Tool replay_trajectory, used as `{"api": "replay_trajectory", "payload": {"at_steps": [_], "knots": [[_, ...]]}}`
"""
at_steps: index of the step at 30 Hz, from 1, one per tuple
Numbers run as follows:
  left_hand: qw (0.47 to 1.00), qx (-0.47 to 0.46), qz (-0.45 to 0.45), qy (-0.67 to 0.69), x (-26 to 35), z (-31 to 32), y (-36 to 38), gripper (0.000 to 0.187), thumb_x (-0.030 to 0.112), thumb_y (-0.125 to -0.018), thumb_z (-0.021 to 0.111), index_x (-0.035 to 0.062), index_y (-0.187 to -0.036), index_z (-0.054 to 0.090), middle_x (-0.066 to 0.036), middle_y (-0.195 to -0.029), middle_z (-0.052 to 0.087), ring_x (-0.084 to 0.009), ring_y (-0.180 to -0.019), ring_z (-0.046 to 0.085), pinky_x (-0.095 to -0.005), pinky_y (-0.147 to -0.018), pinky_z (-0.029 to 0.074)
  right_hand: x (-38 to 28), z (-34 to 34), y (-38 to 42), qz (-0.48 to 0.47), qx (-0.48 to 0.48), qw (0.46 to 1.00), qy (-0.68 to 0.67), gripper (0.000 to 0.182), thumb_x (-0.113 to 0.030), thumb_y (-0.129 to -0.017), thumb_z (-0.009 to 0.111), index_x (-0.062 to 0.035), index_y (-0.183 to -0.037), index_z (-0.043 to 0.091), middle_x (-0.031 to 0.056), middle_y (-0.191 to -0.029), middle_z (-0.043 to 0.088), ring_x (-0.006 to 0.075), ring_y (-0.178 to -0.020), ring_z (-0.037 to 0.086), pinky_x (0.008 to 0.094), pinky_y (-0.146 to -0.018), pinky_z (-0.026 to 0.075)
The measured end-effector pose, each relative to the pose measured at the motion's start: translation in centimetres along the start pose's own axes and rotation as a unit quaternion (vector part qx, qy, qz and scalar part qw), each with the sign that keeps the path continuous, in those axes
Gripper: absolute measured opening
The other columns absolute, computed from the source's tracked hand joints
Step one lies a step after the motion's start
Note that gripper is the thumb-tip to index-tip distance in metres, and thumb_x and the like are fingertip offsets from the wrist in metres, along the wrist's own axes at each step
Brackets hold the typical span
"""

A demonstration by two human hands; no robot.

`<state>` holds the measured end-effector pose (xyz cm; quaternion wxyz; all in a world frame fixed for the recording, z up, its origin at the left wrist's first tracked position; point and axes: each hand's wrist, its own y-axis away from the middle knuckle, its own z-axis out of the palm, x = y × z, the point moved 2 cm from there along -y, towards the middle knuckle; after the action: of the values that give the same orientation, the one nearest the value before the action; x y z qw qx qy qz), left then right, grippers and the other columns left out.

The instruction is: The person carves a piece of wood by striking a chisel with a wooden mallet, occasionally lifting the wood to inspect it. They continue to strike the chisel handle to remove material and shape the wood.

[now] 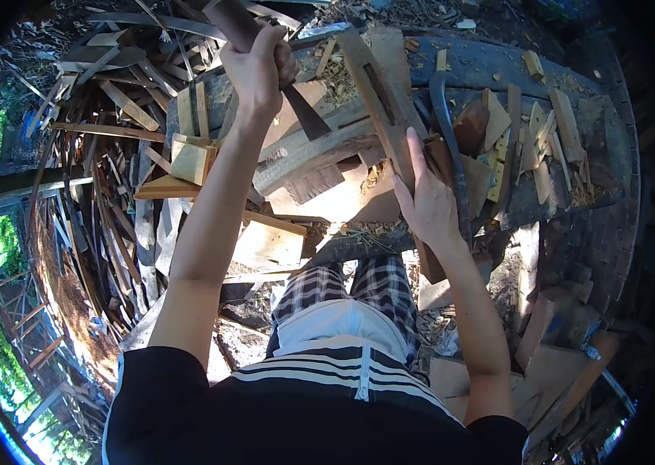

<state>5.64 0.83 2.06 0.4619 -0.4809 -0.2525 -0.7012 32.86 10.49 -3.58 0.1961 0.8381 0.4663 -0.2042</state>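
Note:
My left hand (256, 71) is raised and closed around a dark chisel-like tool (306, 113). Its thick upper end sticks out above my fist, and its flared lower end points down to the right. A long slotted wooden board (386, 108) slants across the work area, leaning over a thick weathered beam (319, 153). My right hand (429, 208) rests on this board, thumb on its face and index finger stretched along it; the other fingers are partly hidden at its right edge. The tool's lower end hangs left of the board, over the beam.
A curved dark metal bar (451, 132) lies just right of the board. Offcuts (564, 128) and shavings cover the dark bench (490, 68) to the right. Wood blocks (192, 160) stand at left, beside heaped scrap strips (122, 101). A pale block (269, 242) lies nearer my legs.

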Motion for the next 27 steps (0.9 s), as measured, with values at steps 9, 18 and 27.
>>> {"api": "replay_trajectory", "payload": {"at_steps": [9, 18, 27], "knots": [[1.0, 0.001, 0.001, -0.016, -0.3, 0.6, -0.3, 0.011, 0.005, -0.085, 0.06, 0.0034, -0.082, 0.05, -0.003, -0.053, 0.041, -0.0118, -0.038, 0.036, -0.0289, -0.038, 0.028, 0.4, 0.6, 0.1, -0.048, 0.072, 0.996, -0.002, 0.078, -0.031, -0.093, 0.06, -0.0157, -0.157, 0.019, 0.023, -0.067, 0.059, 0.0428, -0.066, 0.064, 0.0507, -0.06, 0.052], [0.996, 0.021, 0.038, -0.075, 0.2, 2.0, 2.0, 0.014, 0.008, -0.081, 0.066, 0.0034, -0.074, 0.054, -0.002, -0.056, 0.05, -0.0085, -0.042, 0.044, -0.0249, -0.039, 0.033, 0.4, -1.2, -0.6, -0.005, 0.008, 0.997, -0.079, 0.074, -0.027, -0.095, 0.057, -0.0108, -0.157, 0.02, 0.0281, -0.095, 0.067, 0.0447, -0.087, 0.067, 0.0476, -0.079, 0.054], [0.968, -0.024, 0.158, -0.192, -0.7, 3.0, 4.1, 0.023, 0.019, -0.079, 0.074, 0.0025, -0.081, 0.057, 0.0, -0.067, 0.059, -0.0079, -0.058, 0.054, -0.026, -0.053, 0.044, -12.9, -16.2, -0.2, -0.281, 0.195, 0.911, -0.231, 0.067, -0.013, -0.095, 0.051, -0.0025, -0.155, 0.023, 0.0221, -0.154, 0.034, 0.032, -0.133, 0.048, 0.0377, -0.108, 0.04]]}}
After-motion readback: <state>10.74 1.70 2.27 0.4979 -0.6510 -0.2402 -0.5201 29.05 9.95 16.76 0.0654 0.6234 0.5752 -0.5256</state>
